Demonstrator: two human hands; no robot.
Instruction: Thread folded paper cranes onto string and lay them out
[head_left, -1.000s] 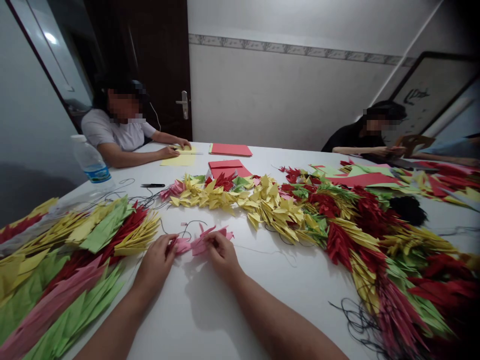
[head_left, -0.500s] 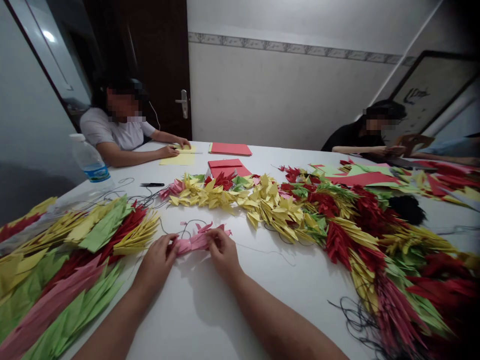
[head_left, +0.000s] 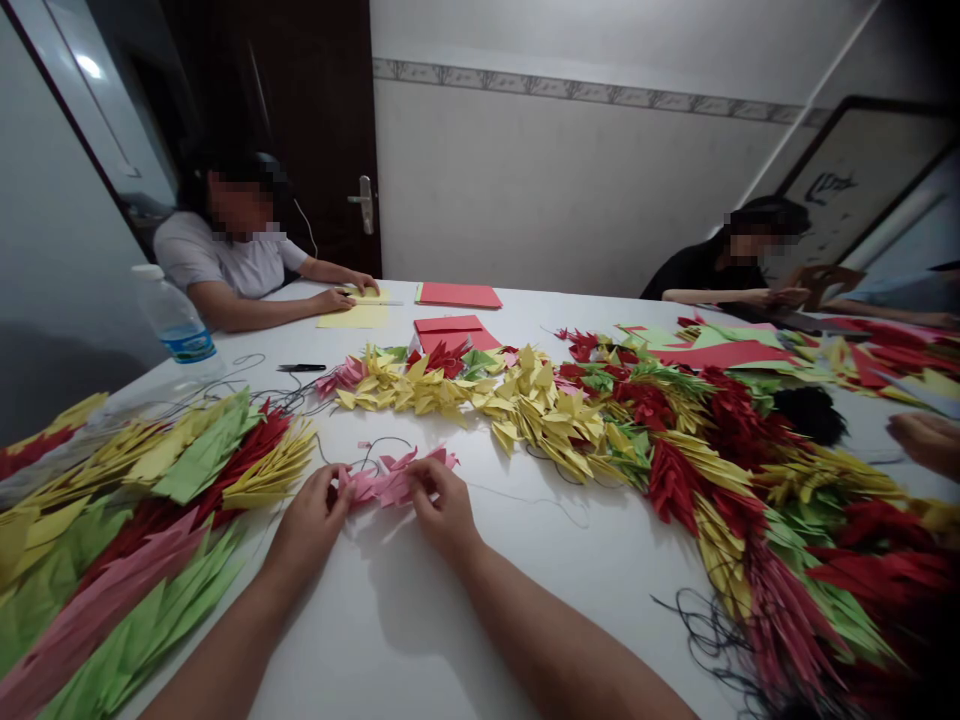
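My left hand [head_left: 324, 500] pinches the left end of a short row of pink paper cranes [head_left: 382, 482], fingers closed. The other end is held by my right hand [head_left: 441, 497], thumb and fingers pressed together. Their folded points stick up between the two hands, just above the white table [head_left: 337, 640]. A dark thread [head_left: 390, 440] loops behind them beside a tiny tag, and a thin thread trails off to the right. How the thread passes through the paper is hidden.
Strings of folded paper in yellow, green, red and pink [head_left: 172, 480] lie at left; a long multicoloured garland [head_left: 540, 410] curves behind and right. Small thread snips [head_left: 302, 368], a water bottle [head_left: 176, 315] and red paper [head_left: 457, 296] stand farther off. A co-worker's hand [head_left: 926, 440] enters at right.
Between my hands the pink paper has shifted, with more points now standing up in the middle. My hands stay almost in place. A co-worker's hand has come in at the right edge.
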